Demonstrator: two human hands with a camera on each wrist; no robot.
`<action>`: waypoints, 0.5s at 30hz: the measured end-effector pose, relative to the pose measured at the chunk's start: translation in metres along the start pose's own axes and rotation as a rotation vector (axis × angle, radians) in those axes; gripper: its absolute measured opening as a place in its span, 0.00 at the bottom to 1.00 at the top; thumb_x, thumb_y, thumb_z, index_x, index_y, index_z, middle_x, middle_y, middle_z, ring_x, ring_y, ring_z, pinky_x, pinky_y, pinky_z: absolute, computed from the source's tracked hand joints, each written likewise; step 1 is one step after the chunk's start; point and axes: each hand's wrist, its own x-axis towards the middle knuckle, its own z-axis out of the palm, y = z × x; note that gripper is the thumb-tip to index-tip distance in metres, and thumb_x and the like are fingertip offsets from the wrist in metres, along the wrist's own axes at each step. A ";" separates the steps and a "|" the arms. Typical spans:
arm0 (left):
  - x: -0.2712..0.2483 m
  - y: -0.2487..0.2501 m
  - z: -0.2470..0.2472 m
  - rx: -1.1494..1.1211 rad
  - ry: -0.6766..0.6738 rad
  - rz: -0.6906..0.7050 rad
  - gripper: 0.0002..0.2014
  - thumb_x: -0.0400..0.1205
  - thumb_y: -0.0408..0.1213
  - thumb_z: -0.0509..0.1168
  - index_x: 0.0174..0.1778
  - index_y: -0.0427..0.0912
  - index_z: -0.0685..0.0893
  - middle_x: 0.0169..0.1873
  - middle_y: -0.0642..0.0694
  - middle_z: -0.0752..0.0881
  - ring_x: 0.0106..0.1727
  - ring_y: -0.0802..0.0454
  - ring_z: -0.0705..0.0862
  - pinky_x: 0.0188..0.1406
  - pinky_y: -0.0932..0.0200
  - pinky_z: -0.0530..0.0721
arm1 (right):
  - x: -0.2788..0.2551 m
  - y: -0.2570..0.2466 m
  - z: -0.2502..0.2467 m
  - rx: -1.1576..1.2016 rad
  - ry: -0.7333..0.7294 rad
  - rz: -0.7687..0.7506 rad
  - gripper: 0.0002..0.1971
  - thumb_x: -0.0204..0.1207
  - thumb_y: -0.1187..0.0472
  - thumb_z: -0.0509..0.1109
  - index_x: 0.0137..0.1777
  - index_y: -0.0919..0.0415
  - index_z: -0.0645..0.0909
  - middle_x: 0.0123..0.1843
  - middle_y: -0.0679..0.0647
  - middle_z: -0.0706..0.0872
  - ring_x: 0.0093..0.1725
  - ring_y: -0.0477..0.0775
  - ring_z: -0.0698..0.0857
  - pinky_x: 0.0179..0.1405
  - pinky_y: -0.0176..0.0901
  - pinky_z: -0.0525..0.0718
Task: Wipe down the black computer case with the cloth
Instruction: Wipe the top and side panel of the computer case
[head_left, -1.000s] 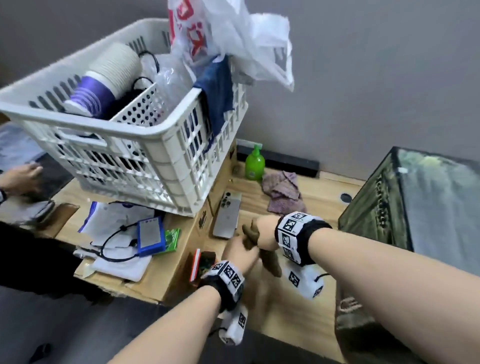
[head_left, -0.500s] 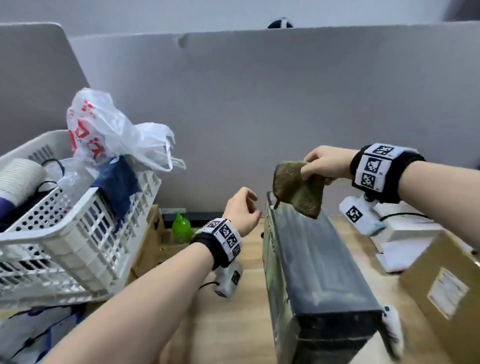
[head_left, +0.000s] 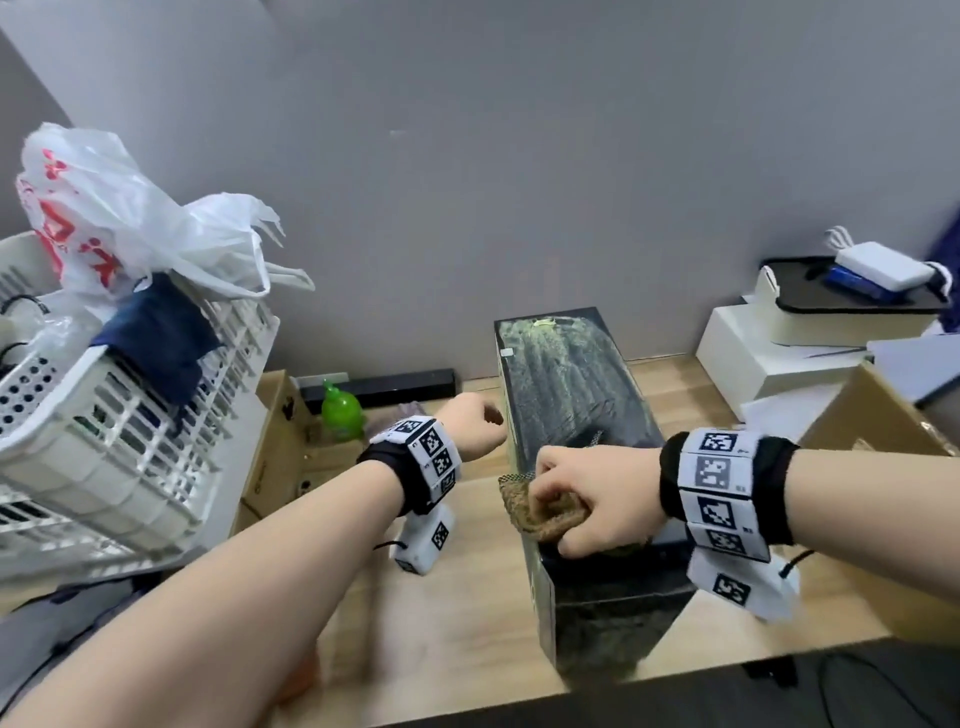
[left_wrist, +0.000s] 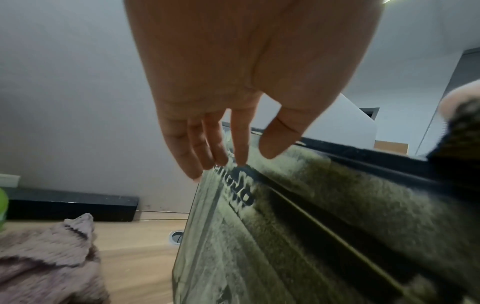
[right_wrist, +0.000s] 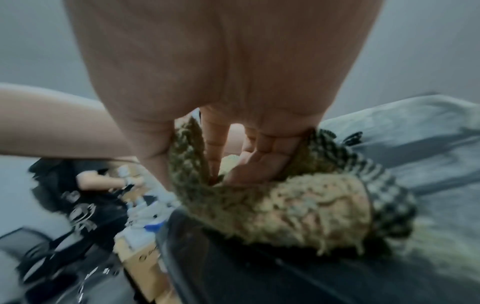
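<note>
Computer case (head_left: 571, 395) stands on wood desk (head_left: 457, 613), center, long axis running near-far, top coated w/ dust. Right hand (head_left: 592, 499) bunches cloth (head_left: 540, 512) in curled fingers, pressed on near end of top, prob so a wad scrubs harder. Left hand (head_left: 475, 423) fingers relaxed, empty, beside left edge, likely to steady it
</note>
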 end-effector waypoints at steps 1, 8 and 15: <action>-0.002 -0.003 0.001 -0.007 -0.046 -0.006 0.09 0.74 0.35 0.66 0.46 0.39 0.89 0.46 0.40 0.91 0.49 0.42 0.88 0.54 0.48 0.89 | 0.001 -0.003 0.002 -0.032 0.002 -0.028 0.18 0.67 0.46 0.73 0.56 0.43 0.77 0.56 0.48 0.70 0.52 0.55 0.80 0.57 0.48 0.79; -0.007 -0.013 -0.004 0.038 -0.174 -0.042 0.05 0.76 0.34 0.69 0.45 0.42 0.88 0.43 0.38 0.91 0.39 0.40 0.90 0.32 0.52 0.89 | -0.037 0.030 0.003 -0.002 -0.017 -0.095 0.14 0.67 0.47 0.72 0.53 0.40 0.80 0.56 0.37 0.72 0.49 0.44 0.81 0.56 0.43 0.80; -0.013 -0.019 -0.011 0.030 -0.241 0.003 0.13 0.73 0.41 0.77 0.50 0.43 0.86 0.44 0.41 0.92 0.22 0.56 0.80 0.22 0.68 0.75 | -0.050 0.066 -0.001 -0.003 0.109 -0.045 0.07 0.72 0.51 0.70 0.49 0.39 0.80 0.52 0.35 0.74 0.47 0.37 0.79 0.52 0.38 0.78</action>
